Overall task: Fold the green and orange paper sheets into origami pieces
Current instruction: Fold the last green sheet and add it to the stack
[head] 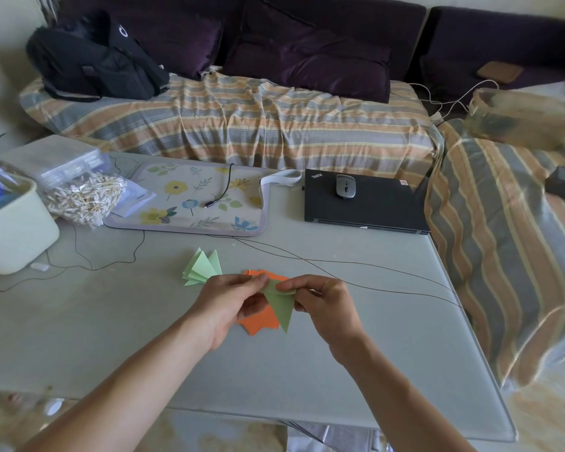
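Observation:
A green paper piece [281,306], folded to a downward-pointing triangle, is held above the table between both hands. My left hand [229,303] pinches its top left edge and my right hand [327,305] pinches its top right edge. Under the hands lie several folded orange pieces [262,321], partly hidden by my fingers and the green piece. A fanned stack of folded green triangles [202,267] rests on the table just left of my left hand.
A closed black laptop [372,207] with a grey mouse [345,186] sits at the table's back right. A floral mat [193,200], a bag of cotton swabs [85,197] and a pale bin [13,230] stand back left. Thin cables [356,264] cross the table [307,370].

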`<action>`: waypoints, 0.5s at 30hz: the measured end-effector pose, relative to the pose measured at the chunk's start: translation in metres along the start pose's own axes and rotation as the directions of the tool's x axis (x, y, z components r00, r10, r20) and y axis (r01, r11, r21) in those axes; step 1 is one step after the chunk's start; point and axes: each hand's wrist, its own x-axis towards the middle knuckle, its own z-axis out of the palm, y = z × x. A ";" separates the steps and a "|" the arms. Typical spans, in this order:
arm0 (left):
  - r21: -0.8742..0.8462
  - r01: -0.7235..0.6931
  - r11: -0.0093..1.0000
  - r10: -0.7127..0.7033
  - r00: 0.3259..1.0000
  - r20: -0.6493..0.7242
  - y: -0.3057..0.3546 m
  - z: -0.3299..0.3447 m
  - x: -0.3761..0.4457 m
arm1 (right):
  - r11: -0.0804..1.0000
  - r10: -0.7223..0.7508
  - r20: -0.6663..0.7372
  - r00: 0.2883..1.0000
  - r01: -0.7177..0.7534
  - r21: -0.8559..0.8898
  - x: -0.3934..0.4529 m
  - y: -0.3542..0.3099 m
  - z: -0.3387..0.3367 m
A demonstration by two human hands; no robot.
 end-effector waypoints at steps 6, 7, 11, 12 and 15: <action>0.124 -0.132 0.983 0.138 0.990 -0.041 0.001 -0.001 -0.002 | 0.990 0.070 0.003 0.998 -0.070 0.125 0.001 0.000 0.000; 0.159 -0.149 0.976 0.156 0.987 -0.032 0.001 0.000 -0.003 | 0.982 0.099 0.004 0.995 -0.099 0.162 0.001 -0.001 -0.001; 0.213 -0.177 0.961 0.173 0.984 0.038 0.001 0.003 -0.008 | 0.983 0.147 0.078 0.986 -0.154 0.097 -0.001 -0.001 -0.001; 0.215 -0.180 0.960 0.175 0.984 0.042 0.000 0.003 -0.008 | 0.988 0.140 0.090 0.986 -0.144 0.050 0.000 0.002 0.000; 0.186 -0.179 0.966 0.178 0.984 0.026 0.001 0.003 -0.006 | 0.991 0.128 0.089 0.988 -0.123 -0.053 0.002 0.009 0.002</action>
